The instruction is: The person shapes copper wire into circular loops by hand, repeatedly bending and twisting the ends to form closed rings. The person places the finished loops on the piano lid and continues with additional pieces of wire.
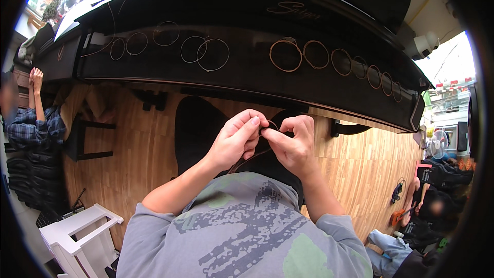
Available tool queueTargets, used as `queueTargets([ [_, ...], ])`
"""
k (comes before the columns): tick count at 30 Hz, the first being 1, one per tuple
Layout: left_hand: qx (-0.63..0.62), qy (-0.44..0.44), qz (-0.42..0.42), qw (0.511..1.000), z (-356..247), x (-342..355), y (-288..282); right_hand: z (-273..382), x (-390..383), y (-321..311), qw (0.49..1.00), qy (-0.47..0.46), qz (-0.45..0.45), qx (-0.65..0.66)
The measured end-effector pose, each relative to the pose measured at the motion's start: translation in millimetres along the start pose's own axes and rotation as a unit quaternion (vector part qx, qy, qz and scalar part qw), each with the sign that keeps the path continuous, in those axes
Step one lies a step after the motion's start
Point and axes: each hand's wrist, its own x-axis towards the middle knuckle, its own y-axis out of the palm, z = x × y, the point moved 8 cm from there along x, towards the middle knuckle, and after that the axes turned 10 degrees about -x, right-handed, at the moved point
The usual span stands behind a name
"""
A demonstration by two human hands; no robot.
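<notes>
Fingers of the left hand (234,141) and right hand (296,146) pinch a thin wire (254,156), near side of the black piano (247,25). Caution, as I watch: a loosened grip could let it spring open.

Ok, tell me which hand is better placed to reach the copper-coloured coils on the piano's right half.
Right, probably: the right hand is nearer those copper-coloured coils; the left hand is farther left. Both pinch a thin strand, so neither is free.
</notes>
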Motion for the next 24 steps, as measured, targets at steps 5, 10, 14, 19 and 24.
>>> queueTargets([
  [5, 0.017, 0.02, 0.037, 0.999, 0, 0, -2, 1, 5, -2, 0.999, 0.005, -0.032, -0.007],
  [10, 0.142, 0.074, 0.006, 0.987, -6, -3, -4, 1, 1, -1, 0.999, 0.028, -0.015, -0.039],
  [14, 0.187, 0.113, -0.004, 0.976, -13, -6, -5, 2, 0, 0, 0.997, 0.063, -0.019, 0.039],
  [19, 0.197, 0.115, -0.024, 0.973, -17, -11, -4, 6, 4, -7, 0.992, 0.052, -0.047, 0.107],
  [24, 0.215, 0.131, -0.044, 0.967, -23, -14, 2, -21, -15, 16, 0.85, 0.262, -0.014, 0.457],
])
